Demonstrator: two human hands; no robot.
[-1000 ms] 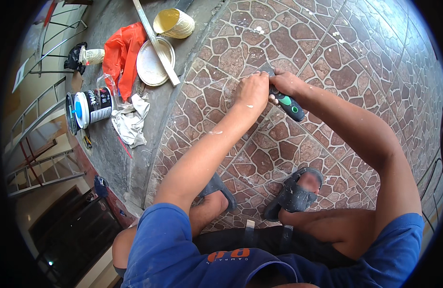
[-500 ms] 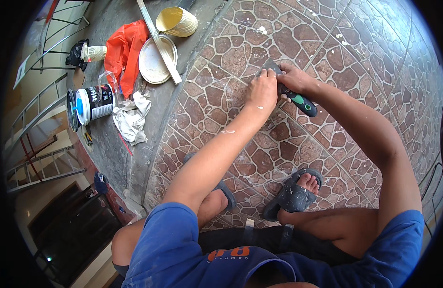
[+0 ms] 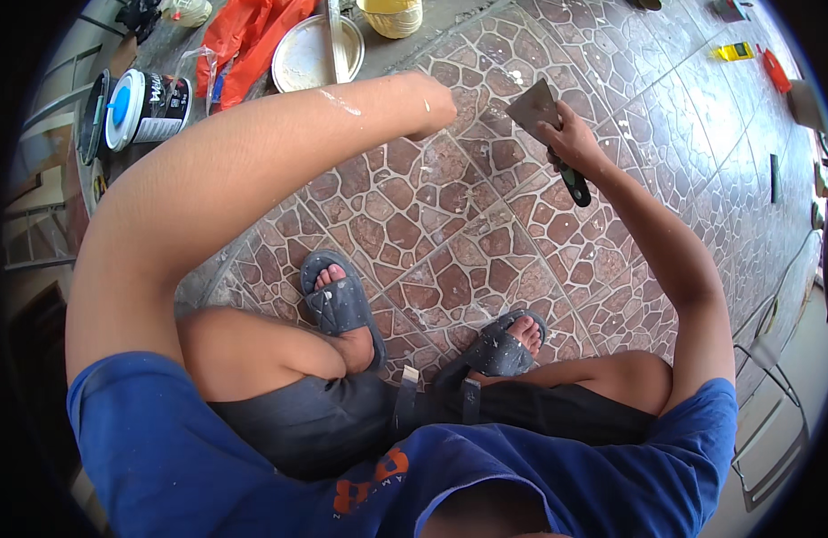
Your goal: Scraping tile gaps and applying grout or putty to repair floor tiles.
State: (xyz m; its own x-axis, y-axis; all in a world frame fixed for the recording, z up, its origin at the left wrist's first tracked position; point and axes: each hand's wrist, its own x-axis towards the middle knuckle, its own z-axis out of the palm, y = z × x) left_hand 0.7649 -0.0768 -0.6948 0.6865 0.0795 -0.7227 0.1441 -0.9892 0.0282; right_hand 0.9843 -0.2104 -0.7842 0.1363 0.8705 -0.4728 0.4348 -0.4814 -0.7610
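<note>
My right hand (image 3: 575, 142) is closed around a putty knife (image 3: 532, 109) with a wide metal blade and a black and green handle. Its blade points up and to the left, above the stone-patterned tile floor (image 3: 450, 278). Farther left, my left hand (image 3: 429, 103) is apart from the knife, with its back toward me. Its fingers curl down out of sight, so whatever they hold, if anything, is hidden. White smears mark that forearm. Close beyond the left hand lies a round whitish lid (image 3: 297, 58) with a flat strip (image 3: 335, 36) across it.
At the upper left are a black and white paint tub (image 3: 149, 112), a red plastic bag (image 3: 239, 49) and a yellow-lined container (image 3: 392, 16). A yellow item (image 3: 735, 52) and a red one (image 3: 776, 70) lie far right. My sandalled feet are below.
My hands have come apart. The left has left the blade and moved left; the right has moved slightly right with the putty knife. The view has shifted, showing more floor on the right.
</note>
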